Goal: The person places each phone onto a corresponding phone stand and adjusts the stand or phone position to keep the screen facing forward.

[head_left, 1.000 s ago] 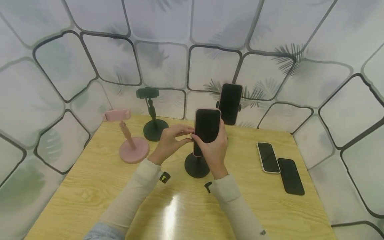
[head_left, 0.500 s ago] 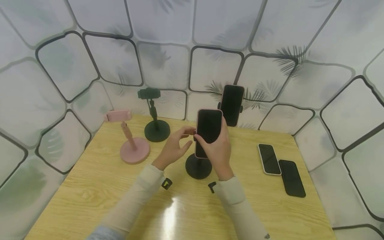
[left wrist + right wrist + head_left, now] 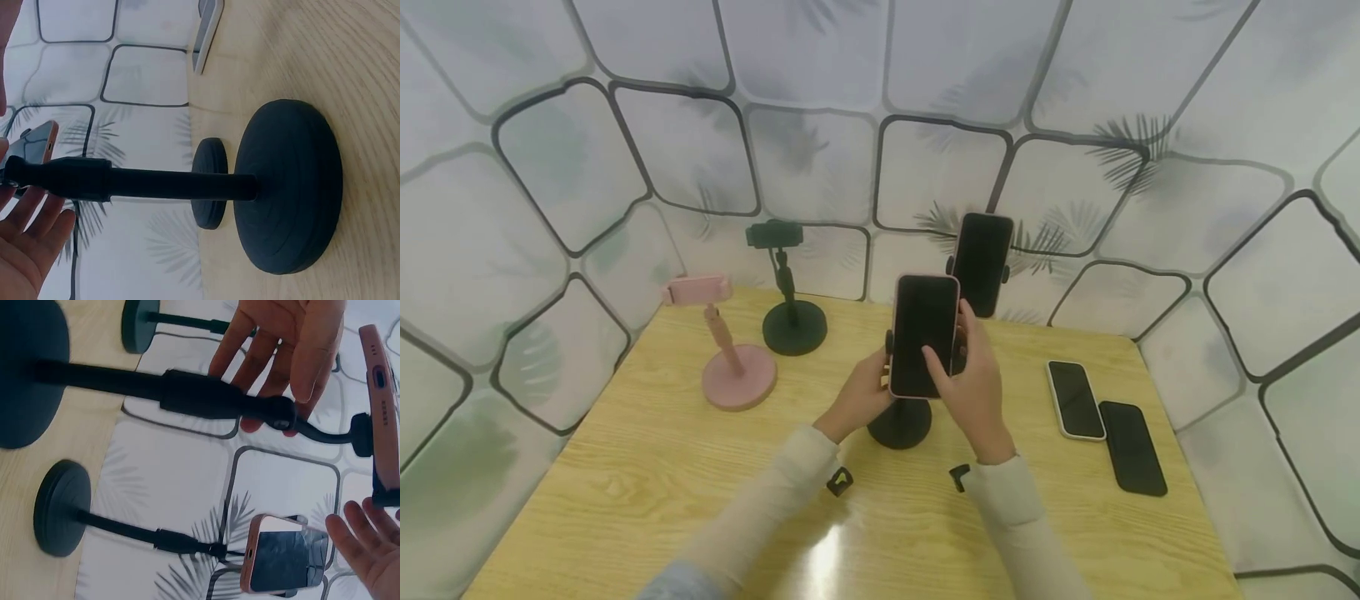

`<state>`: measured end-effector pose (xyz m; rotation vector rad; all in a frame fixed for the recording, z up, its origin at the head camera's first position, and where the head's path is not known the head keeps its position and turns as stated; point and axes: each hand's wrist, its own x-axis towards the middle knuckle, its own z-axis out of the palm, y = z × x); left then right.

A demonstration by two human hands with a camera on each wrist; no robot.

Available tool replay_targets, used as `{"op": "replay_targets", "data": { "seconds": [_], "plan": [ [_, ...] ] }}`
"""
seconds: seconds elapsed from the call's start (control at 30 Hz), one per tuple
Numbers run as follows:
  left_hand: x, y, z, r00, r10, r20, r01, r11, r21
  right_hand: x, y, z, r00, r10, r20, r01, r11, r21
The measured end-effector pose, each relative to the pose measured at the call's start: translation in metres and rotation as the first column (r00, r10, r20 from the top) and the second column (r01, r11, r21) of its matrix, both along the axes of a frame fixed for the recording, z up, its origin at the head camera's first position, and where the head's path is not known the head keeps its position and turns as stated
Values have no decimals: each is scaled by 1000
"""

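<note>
A phone in a pink case (image 3: 927, 321) is upright in the clamp of a black phone stand (image 3: 901, 425). My left hand (image 3: 863, 396) reaches behind the phone's lower left. In the right wrist view this left hand (image 3: 290, 347) has its loosely extended fingers behind the stand's neck joint (image 3: 275, 412). My right hand (image 3: 973, 379) is at the phone's right edge, its thumb overlapping the lower screen. Lower right in the right wrist view, the right hand's fingers (image 3: 356, 534) extend close to the clamp's end (image 3: 386, 498).
Behind is another phone (image 3: 982, 265) on a black stand. A pink stand (image 3: 739, 377) and a dark green stand (image 3: 794, 327) stand at left. A white-edged phone (image 3: 1075, 400) and a black phone (image 3: 1132, 448) lie on the wooden table (image 3: 625, 467) at right.
My left hand has moved from the phone's left edge to below and behind it. My right hand has shifted right, its thumb sliding from the left edge across the screen.
</note>
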<state>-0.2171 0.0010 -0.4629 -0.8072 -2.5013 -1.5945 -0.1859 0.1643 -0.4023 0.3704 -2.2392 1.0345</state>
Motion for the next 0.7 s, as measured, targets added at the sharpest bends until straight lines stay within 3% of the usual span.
{"op": "replay_targets", "data": {
  "seconds": [0.27, 0.53, 0.7],
  "plan": [
    [3, 10, -8, 997, 76, 4, -74, 980, -187, 9, 30, -17, 988, 23, -152, -11, 997, 76],
    [6, 16, -12, 986, 150, -76, -165, 956, -242, 18, 63, -33, 989, 19, -145, 15, 973, 230],
    [7, 18, -12, 981, 182, -69, -193, 956, -222, 20, 89, -50, 994, 45, -104, -6, 939, 344]
  ]
}}
